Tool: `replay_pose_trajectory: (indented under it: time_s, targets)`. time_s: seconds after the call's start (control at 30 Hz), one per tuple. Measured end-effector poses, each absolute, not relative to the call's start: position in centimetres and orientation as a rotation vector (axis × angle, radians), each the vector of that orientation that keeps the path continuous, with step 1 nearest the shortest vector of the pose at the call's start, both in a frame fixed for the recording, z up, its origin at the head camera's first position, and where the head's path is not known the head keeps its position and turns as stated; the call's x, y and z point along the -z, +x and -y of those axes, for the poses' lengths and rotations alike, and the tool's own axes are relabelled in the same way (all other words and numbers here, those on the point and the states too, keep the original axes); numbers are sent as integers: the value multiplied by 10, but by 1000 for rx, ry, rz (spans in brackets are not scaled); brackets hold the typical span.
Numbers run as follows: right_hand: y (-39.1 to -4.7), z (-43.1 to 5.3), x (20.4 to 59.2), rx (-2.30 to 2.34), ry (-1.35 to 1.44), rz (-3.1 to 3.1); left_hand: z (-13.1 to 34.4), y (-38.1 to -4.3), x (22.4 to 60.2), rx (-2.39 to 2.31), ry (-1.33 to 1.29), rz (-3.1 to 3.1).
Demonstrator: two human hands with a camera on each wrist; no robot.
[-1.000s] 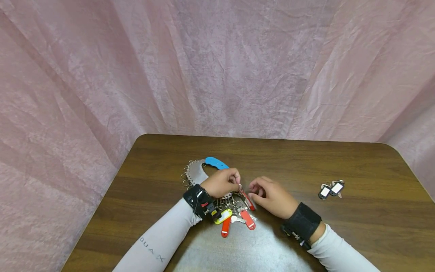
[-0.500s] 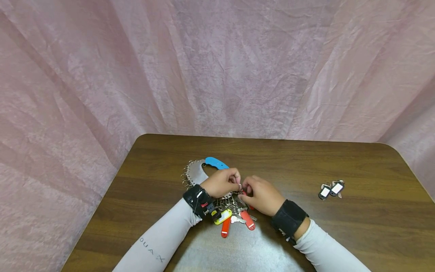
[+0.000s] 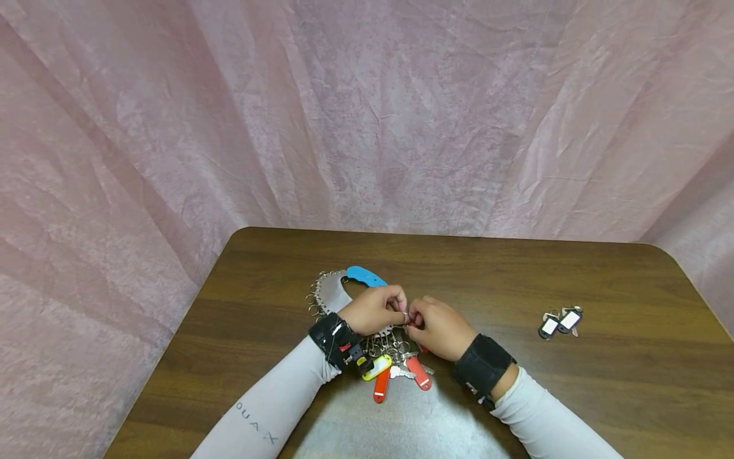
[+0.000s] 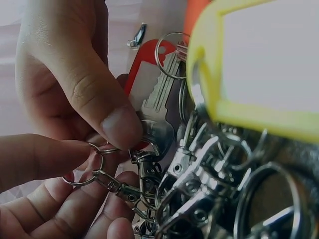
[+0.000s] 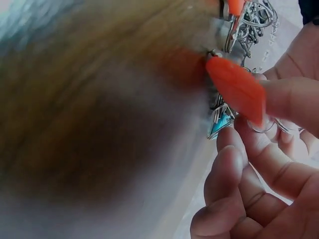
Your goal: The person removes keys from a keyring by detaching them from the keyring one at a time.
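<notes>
Both hands meet over a metal key holder [image 3: 332,293] with a blue handle [image 3: 366,276]. My left hand [image 3: 371,309] pinches a split ring [image 4: 101,162], which is linked to a small snap hook [image 4: 117,186]. My right hand [image 3: 444,328] pinches at the same spot, its thumb [image 4: 119,127] over the ring's edge. Beside that thumb is a red key tag [image 5: 237,89] with a key [image 4: 162,89]; the fingers partly hide this tag in the head view. Whether its ring is threaded onto the split ring cannot be told.
A yellow tag [image 3: 376,368], two red tags [image 3: 381,384] and silver keys [image 3: 402,371] lie below the hands among several snap hooks [image 4: 199,179]. Two black tags [image 3: 549,326] with keys lie at the right of the wooden table [image 3: 619,287]. A pink curtain [image 3: 401,115] hangs behind.
My right hand has moved left to meet the left hand, and its fingers now pinch at the ring and red tag. The left hand has stayed in place.
</notes>
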State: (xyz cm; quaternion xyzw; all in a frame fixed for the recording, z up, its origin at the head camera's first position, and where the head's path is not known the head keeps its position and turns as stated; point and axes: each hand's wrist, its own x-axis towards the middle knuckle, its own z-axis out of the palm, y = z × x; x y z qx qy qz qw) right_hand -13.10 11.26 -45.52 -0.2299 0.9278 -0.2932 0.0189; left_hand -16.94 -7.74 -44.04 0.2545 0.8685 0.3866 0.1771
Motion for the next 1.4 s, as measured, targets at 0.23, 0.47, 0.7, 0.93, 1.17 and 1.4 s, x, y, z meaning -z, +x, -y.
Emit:
replay_pose_trajectory:
  time_s: [0.23, 0.47, 0.7, 0.93, 1.17, 1.4]
  targets:
    - [-133, -120, 457, 1025, -731, -2853, 77, -169, 440, -1082, 702, -2473]
    - [-137, -125, 454, 1124, -666, -2783, 77, -170, 441, -1069, 698, -2488]
    - [-138, -129, 453, 1197, -582, -2732, 76, -170, 440, -1064, 737, -2471]
    - [-138, -129, 454, 1222, -570, -2744, 77, -170, 441, -1022, 745, -2445]
    - [-139, -129, 457, 1229, -564, -2770, 78, -171, 442, -993, 771, -2489]
    - [-138, -130, 456, 1260, -590, -2769, 79, -170, 439, -993, 818, -2532]
